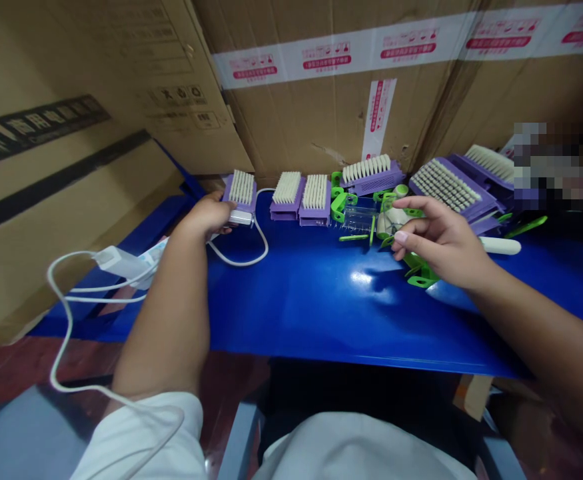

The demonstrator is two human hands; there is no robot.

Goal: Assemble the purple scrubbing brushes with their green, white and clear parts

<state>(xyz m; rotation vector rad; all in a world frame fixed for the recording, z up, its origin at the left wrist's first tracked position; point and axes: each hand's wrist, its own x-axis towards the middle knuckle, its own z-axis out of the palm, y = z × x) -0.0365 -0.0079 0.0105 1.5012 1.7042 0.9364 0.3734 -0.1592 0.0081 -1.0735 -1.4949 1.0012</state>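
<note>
Cardboard boxes (321,113) back a glossy blue tabletop (311,300). Left hand (211,217) is clamped on a purple white-bristled brush block (241,190) at the row's left end, looks like it's lining it up. Right hand (438,243) hovers loose and empty over green plastic clips (421,277). Grabbing one would need a fine pinch.

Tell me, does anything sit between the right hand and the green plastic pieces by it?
Nothing visible does. The right hand is open, directly over the green plastic pieces on the blue table.
</note>
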